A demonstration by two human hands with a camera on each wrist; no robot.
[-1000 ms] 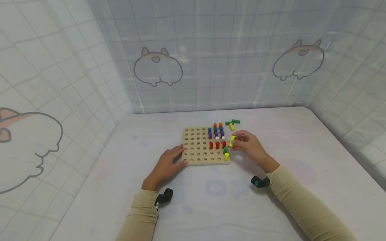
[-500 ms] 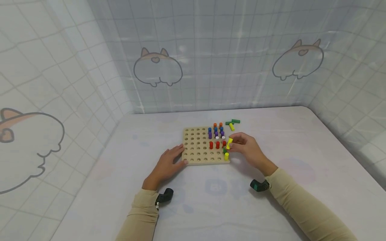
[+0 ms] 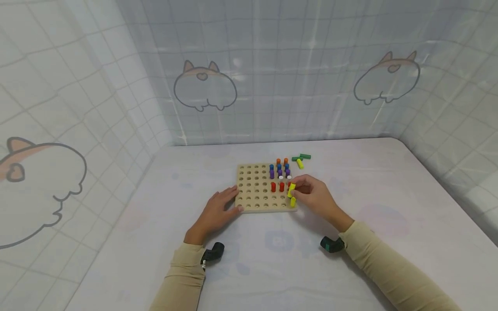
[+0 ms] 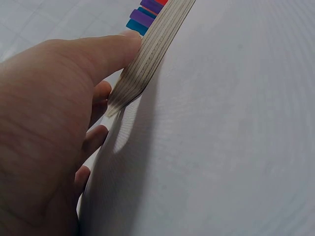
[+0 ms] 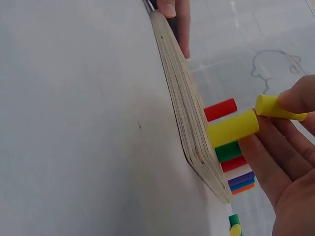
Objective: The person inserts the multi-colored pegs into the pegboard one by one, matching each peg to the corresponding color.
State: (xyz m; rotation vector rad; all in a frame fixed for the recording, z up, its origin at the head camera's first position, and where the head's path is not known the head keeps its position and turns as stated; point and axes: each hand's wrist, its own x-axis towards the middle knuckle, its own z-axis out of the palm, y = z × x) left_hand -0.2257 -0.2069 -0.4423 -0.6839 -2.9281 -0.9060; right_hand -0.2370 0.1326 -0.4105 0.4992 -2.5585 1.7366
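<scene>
A square wooden pegboard lies on the table with rows of round holes. My left hand rests at its near left corner, thumb on the edge and the other fingers along the left side. Over the board's right side, my right hand pinches a yellow peg between thumb and fingers, tilted and clear of the holes. Just below it another yellow peg stands in the near right corner. Beside that one is a green peg, which the hand and held peg hide in the head view.
Red pegs, white pegs, purple pegs, blue pegs and orange pegs stand in rows on the board's right side. Loose green pegs and a yellow peg lie beyond the far right corner.
My right hand has carried the yellow peg left and toward me, from beside the board to over its right edge. The left hand has stayed in place.
</scene>
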